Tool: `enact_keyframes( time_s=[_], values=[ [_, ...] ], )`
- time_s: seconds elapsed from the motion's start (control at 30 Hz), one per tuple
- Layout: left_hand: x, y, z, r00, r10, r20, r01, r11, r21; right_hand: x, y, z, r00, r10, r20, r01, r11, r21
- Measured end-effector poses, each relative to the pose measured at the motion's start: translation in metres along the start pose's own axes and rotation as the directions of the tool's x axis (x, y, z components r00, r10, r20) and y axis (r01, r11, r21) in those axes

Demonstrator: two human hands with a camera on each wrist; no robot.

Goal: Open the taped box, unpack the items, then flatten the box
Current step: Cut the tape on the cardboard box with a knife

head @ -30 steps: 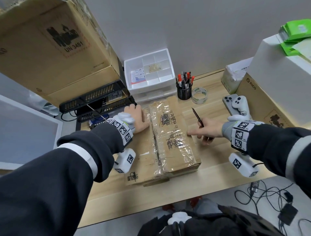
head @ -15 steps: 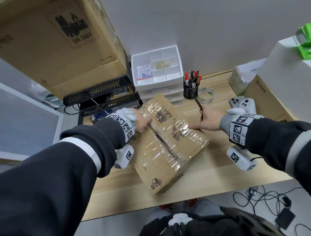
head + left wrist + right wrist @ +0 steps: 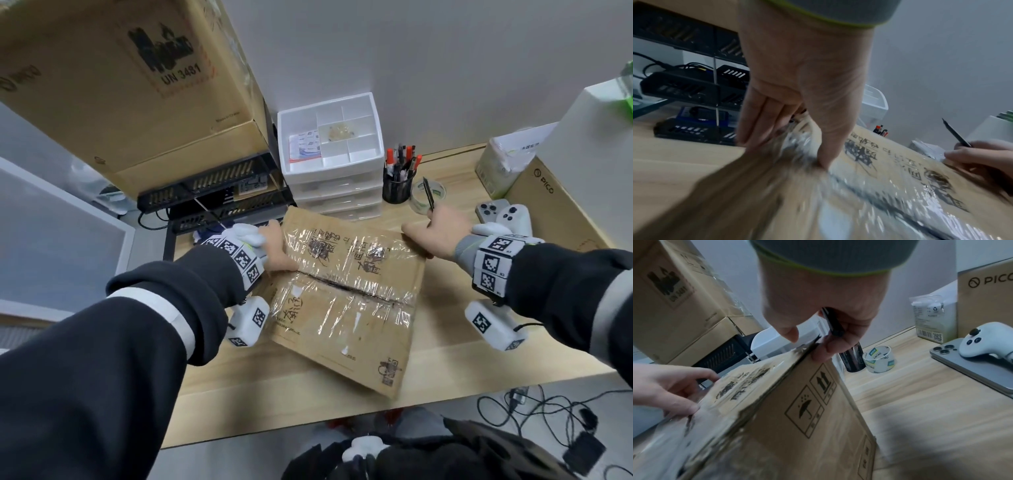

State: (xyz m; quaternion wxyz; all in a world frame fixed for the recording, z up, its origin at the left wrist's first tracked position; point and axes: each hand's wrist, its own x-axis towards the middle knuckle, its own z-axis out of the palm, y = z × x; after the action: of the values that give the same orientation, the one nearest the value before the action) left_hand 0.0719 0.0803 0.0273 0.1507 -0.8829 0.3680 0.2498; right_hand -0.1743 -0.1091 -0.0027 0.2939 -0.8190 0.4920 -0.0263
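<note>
A brown cardboard box (image 3: pixel 346 308) wrapped in shiny clear tape lies on the wooden desk (image 3: pixel 445 356), its taped seam running left to right. My left hand (image 3: pixel 277 248) holds the box's far left corner, thumb (image 3: pixel 830 146) on top and fingers (image 3: pixel 756 123) down the side. At the far right corner my right hand (image 3: pixel 440 233) grips a thin black craft knife (image 3: pixel 428 197), tip pointing up and away. Its thumb and fingertips (image 3: pixel 824 352) also touch that corner of the box (image 3: pixel 797 418). The box's contents are hidden.
Behind the box stand a white drawer unit (image 3: pixel 330 154), a black pen cup (image 3: pixel 397 185) and a tape roll (image 3: pixel 440 190). A phone (image 3: pixel 488 212) and a white controller (image 3: pixel 513 219) lie at the right by a PICO carton (image 3: pixel 555 212). A big carton (image 3: pixel 120 85) over a black rack (image 3: pixel 212 192) fills the left.
Both hands have turned the box about a quarter turn counterclockwise on the desk, so its seam now runs left to right. My right hand moved away towards the tape roll, still holding the knife.
</note>
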Motion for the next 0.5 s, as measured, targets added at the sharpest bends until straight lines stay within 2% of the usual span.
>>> enact_keyframes(
  time_s=[0.07,0.13,0.2,0.27,0.3,0.37,0.43,0.5],
  values=[
    [-0.006,-0.003,-0.004,0.989,-0.014,0.148,0.022,0.998,-0.052,0.003,-0.001,0.001,1.000,-0.010,0.014,0.008,0.994,0.107],
    [-0.005,-0.013,-0.007,0.945,-0.057,0.321,0.083,0.994,-0.068,0.007,-0.003,0.004,0.996,-0.010,0.083,-0.008,0.977,0.215],
    [0.000,-0.026,-0.004,0.933,-0.080,0.351,0.073,0.997,0.034,0.010,-0.006,0.009,0.985,-0.038,0.168,-0.020,0.943,0.333],
    [-0.005,-0.026,-0.004,0.946,-0.067,0.318,0.030,0.992,0.119,0.013,-0.013,0.014,0.969,-0.064,0.240,-0.054,0.888,0.456],
    [-0.008,-0.023,-0.005,0.965,-0.059,0.255,0.019,0.987,0.157,0.016,-0.014,0.017,0.964,-0.068,0.256,-0.072,0.862,0.501],
    [-0.009,-0.013,-0.004,0.999,-0.004,0.046,-0.008,0.963,0.271,0.028,-0.011,0.025,0.950,-0.075,0.302,-0.113,0.821,0.560],
    [-0.009,0.000,-0.002,0.988,0.135,-0.075,-0.106,0.947,0.304,0.036,-0.009,0.031,0.931,-0.081,0.355,-0.151,0.801,0.580],
    [-0.006,0.009,0.003,0.958,0.278,-0.069,-0.257,0.941,0.222,0.022,-0.024,0.021,0.922,-0.077,0.380,-0.184,0.775,0.604]
  ],
)
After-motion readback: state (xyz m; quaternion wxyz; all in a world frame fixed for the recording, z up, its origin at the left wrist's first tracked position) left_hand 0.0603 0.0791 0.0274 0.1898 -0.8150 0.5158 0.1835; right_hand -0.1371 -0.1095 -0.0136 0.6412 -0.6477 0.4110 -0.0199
